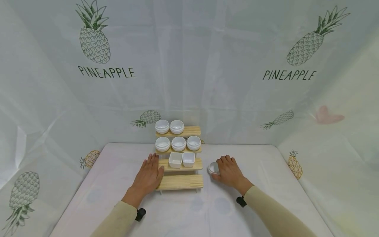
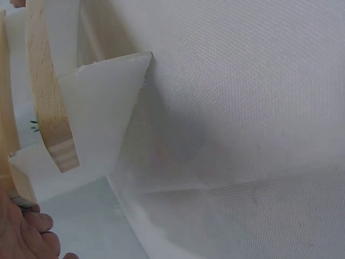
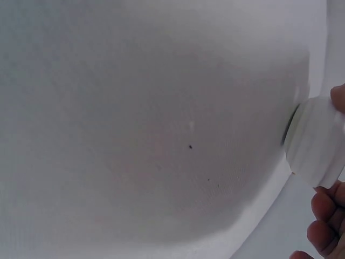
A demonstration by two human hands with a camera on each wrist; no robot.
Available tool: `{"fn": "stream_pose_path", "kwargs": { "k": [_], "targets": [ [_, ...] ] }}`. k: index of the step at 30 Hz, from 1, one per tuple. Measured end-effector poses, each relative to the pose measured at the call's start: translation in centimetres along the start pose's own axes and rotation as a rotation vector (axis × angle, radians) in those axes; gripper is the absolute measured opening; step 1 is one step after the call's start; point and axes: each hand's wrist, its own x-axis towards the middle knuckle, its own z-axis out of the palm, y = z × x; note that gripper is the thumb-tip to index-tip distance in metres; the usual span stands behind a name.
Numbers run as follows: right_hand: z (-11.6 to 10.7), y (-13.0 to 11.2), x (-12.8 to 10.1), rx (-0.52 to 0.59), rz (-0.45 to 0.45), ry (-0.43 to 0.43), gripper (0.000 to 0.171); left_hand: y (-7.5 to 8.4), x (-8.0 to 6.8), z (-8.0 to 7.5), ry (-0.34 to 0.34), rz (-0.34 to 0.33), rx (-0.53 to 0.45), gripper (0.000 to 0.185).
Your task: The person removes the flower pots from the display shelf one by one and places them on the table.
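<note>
My right hand grips a small white round bowl just right of the stepped wooden stand. In the right wrist view, thumb and fingers hold this bowl from both sides, its base close to the tablecloth. Straight-fingered, my left hand lies along the stand's left side, fingertips by the third step down. Two round bowls sit on the stand's top step, three more on the one below. Under those, two square white bowls stand side by side.
The low table has a pale cloth over it. White pineapple-print sheeting hangs behind and at both sides, close behind the stand. White side supports hold up the wooden steps.
</note>
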Motion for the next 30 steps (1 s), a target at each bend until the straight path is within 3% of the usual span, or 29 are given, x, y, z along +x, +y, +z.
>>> {"fn": "stream_pose_path", "kwargs": {
  "k": [7, 30],
  "targets": [
    [-0.06, 0.41, 0.08, 0.010, -0.023, -0.053, 0.059, -0.15, -0.03, 0.11, 0.002, 0.001, 0.001, 0.068],
    [-0.06, 0.73, 0.74, 0.004, -0.018, -0.029, 0.059, -0.43, 0.12, 0.40, -0.003, 0.005, -0.010, 0.068]
  ]
}}
